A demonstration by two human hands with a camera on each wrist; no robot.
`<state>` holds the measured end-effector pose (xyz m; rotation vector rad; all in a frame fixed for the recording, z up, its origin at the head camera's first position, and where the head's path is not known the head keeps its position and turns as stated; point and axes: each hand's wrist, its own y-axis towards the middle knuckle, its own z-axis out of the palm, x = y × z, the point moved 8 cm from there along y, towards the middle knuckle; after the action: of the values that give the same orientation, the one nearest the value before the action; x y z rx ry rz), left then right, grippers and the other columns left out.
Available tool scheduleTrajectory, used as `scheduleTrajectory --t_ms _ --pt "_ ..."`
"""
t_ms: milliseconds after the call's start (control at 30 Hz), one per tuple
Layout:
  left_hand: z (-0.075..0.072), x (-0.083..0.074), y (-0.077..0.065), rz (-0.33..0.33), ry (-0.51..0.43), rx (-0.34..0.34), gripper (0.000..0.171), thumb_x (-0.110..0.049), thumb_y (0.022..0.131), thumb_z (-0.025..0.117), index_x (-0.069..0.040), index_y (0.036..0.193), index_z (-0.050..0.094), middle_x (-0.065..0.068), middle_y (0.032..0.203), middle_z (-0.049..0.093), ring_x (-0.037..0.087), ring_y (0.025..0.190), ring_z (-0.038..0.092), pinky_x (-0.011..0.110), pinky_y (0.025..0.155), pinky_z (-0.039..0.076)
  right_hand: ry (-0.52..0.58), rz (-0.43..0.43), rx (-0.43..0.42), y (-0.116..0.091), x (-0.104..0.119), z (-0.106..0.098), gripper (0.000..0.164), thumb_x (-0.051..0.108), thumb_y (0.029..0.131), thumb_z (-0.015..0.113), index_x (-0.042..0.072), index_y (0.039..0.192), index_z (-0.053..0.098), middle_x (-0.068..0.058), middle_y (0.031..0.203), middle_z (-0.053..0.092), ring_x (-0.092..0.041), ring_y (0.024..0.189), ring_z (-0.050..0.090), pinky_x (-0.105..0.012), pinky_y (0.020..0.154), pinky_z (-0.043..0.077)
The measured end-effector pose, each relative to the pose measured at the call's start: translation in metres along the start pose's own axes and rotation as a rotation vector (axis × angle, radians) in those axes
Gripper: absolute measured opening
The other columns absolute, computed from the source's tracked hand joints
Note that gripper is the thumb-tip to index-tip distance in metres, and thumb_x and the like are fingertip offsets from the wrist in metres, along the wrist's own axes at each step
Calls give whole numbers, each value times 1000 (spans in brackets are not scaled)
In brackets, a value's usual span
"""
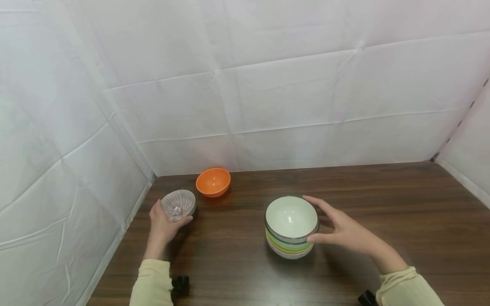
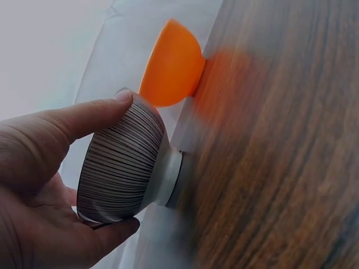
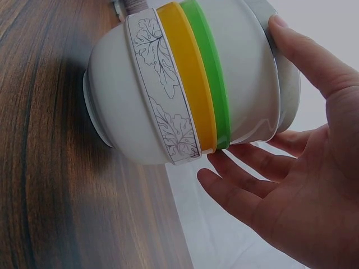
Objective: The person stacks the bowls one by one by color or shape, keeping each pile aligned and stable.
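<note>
At the left of the head view my left hand (image 1: 162,227) holds a small bowl with dark thin stripes (image 1: 179,205), thumb on one side and fingers on the other. The left wrist view shows this striped bowl (image 2: 120,159) with its foot close over the wooden surface. Right of centre stands a stack of bowls (image 1: 289,250), topped by a white bowl with a dark rim (image 1: 292,216). My right hand (image 1: 342,227) grips the upper part of the stack from the right, thumb at the top bowl's rim. Green, yellow and leaf-patterned bands (image 3: 168,95) show lower in the stack.
An orange bowl (image 1: 213,182) stands near the table's back edge, just beyond the striped bowl. White sheeting (image 1: 268,97) rises behind the dark wooden table (image 1: 383,191) and along both sides.
</note>
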<state>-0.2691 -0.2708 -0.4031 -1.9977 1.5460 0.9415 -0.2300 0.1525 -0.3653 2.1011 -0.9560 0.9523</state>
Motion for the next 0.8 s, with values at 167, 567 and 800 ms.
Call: scheduleTrajectory --t_ms 167,567,800 --pt "-2 4 0 -16 -7 -32 108 -23 72 81 15 144 10 41 145 16 53 130 24 64 111 24 2 8 3 0 -1 0 85 27 79 77 17 148 28 -18 143 43 -37 125 46 -64 97 44" --pt "-5 3 -2 -21 38 -31 109 -33 72 80 14 146 14 39 147 20 51 133 23 64 112 24 1 -1 2 -1 -1 0 85 26 79 77 15 148 28 -21 142 44 -39 124 47 -64 96 44" --pt "-9 -6 -2 -8 25 -45 107 -36 74 79 10 147 17 37 148 21 49 134 24 63 112 24 -4 -11 5 -1 0 0 85 26 80 77 16 148 28 -20 141 45 -38 123 48 -64 95 45"
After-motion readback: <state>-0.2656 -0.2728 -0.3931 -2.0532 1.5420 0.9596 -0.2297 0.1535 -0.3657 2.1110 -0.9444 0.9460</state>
